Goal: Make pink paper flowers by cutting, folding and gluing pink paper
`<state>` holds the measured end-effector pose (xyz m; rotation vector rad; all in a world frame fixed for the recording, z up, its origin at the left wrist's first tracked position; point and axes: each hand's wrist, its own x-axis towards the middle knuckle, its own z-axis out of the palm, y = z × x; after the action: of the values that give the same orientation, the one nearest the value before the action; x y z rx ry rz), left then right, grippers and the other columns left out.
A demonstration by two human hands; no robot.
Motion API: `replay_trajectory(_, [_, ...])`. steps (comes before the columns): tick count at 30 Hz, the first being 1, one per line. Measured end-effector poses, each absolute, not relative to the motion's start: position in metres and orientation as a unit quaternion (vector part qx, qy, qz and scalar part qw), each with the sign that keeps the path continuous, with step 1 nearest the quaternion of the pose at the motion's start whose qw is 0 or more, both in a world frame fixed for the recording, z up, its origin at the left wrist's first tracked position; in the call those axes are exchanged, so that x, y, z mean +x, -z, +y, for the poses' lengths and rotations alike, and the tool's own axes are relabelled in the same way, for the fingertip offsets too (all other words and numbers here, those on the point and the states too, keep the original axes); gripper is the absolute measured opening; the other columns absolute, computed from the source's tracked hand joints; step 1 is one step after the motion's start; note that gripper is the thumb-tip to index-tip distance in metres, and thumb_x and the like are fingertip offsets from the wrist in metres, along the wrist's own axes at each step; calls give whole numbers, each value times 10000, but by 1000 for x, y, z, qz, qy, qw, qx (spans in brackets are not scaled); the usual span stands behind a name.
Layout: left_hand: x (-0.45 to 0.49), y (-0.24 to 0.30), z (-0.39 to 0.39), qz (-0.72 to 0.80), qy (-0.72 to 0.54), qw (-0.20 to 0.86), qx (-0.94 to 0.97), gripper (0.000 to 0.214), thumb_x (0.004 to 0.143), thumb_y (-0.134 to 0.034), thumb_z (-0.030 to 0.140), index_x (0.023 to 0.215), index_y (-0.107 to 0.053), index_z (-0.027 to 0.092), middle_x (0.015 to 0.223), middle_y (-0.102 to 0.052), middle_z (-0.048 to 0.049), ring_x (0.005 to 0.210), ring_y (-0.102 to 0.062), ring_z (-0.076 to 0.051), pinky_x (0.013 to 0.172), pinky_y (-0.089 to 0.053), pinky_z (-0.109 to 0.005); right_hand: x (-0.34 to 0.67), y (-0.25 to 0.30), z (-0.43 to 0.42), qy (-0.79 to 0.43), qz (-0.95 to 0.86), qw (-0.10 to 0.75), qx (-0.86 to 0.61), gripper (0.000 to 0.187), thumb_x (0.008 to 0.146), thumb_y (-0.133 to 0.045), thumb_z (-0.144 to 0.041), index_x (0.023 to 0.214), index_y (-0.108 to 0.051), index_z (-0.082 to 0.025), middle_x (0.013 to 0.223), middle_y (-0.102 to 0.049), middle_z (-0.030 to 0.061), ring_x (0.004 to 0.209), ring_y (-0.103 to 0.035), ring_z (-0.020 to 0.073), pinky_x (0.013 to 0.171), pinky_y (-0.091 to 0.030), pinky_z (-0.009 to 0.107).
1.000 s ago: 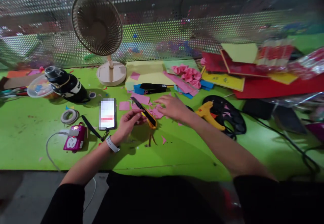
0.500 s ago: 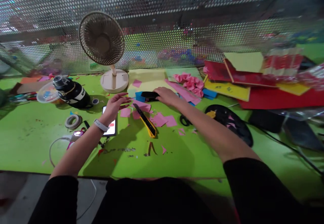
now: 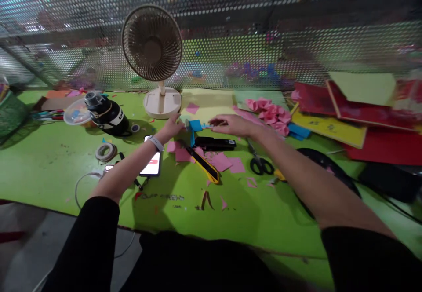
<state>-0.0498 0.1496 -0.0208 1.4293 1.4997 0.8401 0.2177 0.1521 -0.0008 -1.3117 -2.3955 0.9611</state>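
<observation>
At the middle of the green table, my left hand (image 3: pixel 172 126) has its fingertips together beside a small pale round thing (image 3: pixel 187 124), too blurred to name. Just right of that is a piece of blue paper (image 3: pixel 195 125). My right hand (image 3: pixel 231 125) reaches in from the other side, its fingertips at the end of a thin blue-and-white strip (image 3: pixel 207 126). A black stapler (image 3: pixel 215 143) lies below both hands, and a yellow box cutter (image 3: pixel 205 165) rests nearer to me. Pink paper pieces (image 3: pixel 221 162) lie around them.
Scissors (image 3: pixel 260 165) lie below my right forearm, a phone (image 3: pixel 152 162) under my left wrist. A fan (image 3: pixel 162 103) and a black bottle (image 3: pixel 110 117) stand behind. Folded pink paper flowers (image 3: pixel 268 112) and red and yellow card (image 3: pixel 329 127) fill the back right. A tape roll (image 3: pixel 105 152) sits left.
My right hand has let go of the stapler, which now lies nearer to me. Both hands have come to the blue paper and the thin strip. The view has shifted left.
</observation>
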Motion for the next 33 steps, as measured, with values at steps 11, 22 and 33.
replay_trajectory(11, [-46, 31, 145, 613, -286, 407, 614, 657, 800, -624, 127, 1439, -477, 88, 1207, -662, -142, 1029, -631, -223, 920, -501, -331, 142, 38, 247, -158, -889, 79, -422, 589, 886, -574, -265, 1421, -515, -28, 1515, -454, 254, 1419, -418, 379, 1162, -322, 530])
replay_trajectory(22, [-51, 44, 131, 568, -289, 411, 652, 545, 815, -624, 185, 1346, -542, 97, 1287, -629, -169, 1113, -627, -234, 979, -492, -350, 173, 35, 169, -322, -898, 77, -291, 408, 933, -485, -232, 1280, -686, -307, 1349, -666, -2, 1278, -593, 202, 1118, -425, 413])
replay_trajectory(33, [-46, 26, 123, 562, -226, 284, 743, 381, 886, -531, 202, 1234, -613, 71, 1232, -663, -181, 1156, -611, -271, 1031, -465, -376, 160, 34, 182, -296, -850, 162, -405, 443, 826, -523, -135, 1233, -699, -142, 1221, -720, 122, 1081, -680, 228, 974, -515, 368])
